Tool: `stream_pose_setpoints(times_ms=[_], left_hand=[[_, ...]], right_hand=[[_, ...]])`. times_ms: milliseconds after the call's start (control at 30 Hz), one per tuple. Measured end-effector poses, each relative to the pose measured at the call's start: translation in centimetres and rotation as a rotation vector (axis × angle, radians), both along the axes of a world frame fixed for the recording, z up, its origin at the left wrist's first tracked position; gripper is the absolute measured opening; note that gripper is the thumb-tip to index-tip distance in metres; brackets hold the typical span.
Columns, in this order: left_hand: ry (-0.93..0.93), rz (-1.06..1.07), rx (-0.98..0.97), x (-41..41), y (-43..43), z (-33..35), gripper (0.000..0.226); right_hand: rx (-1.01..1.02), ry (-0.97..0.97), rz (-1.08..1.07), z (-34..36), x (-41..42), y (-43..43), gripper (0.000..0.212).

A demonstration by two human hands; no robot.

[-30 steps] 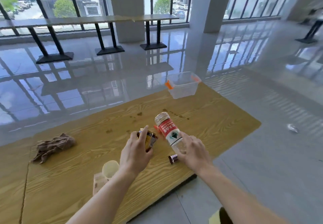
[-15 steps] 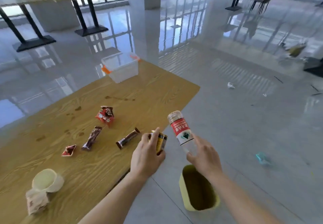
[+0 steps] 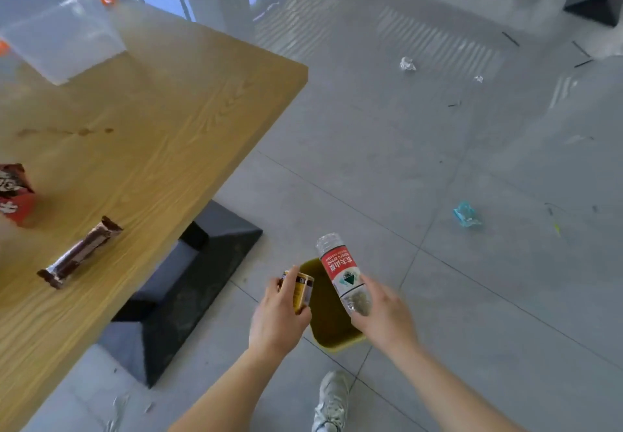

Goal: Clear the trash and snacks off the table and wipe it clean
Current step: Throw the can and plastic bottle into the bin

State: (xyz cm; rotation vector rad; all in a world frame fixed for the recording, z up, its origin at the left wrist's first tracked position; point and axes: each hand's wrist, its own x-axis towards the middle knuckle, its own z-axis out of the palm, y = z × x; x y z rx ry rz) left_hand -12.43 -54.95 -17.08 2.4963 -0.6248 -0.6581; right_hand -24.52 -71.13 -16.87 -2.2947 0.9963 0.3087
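Judged from the layout, the clearing was only partly done. The left grip (image 3: 278, 317) was wrapped around a small yellow-and-dark can (image 3: 300, 291), thumb along its near side. The right grip (image 3: 384, 317) was clamped on the lower body of a clear bottle (image 3: 342, 273) with a red label, its neck pointing away from the person. Both things hung off the counter (image 3: 168, 111), above the floor and directly over the mouth of a yellow-green bin (image 3: 332, 337) that stood near the counter's black base (image 3: 175, 296). The can was over the bin's left rim and the bottle over its right side, so letting go looked like all that was needed for these two.

A good deal was left. A brown snack bar (image 3: 79, 253) lay near the counter's edge, and a red packet (image 3: 15, 195) sat further in, at the left border of the view. A line of dark stains (image 3: 67, 132) marked the wood, so the wiping had apparently not been done there. A clear plastic box (image 3: 57, 33) with orange clips stood at the far end. No cloth was in view.
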Motion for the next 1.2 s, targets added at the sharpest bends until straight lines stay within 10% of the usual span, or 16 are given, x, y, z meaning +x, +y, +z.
stream_pose_setpoints(times_ms=[600,1200], left_hand=[[-0.042,-0.273,0.338,2.0,-10.6,-29.2,0.065],[-0.088,-0.507,0.522,0.9,-11.7,-39.5,0.051]], right_hand=[[0.103,0.414,-0.050,-30.4,2.9,-3.6,0.054],[0.118,0.407,-0.010,-40.4,2.8,-3.5,0.040]])
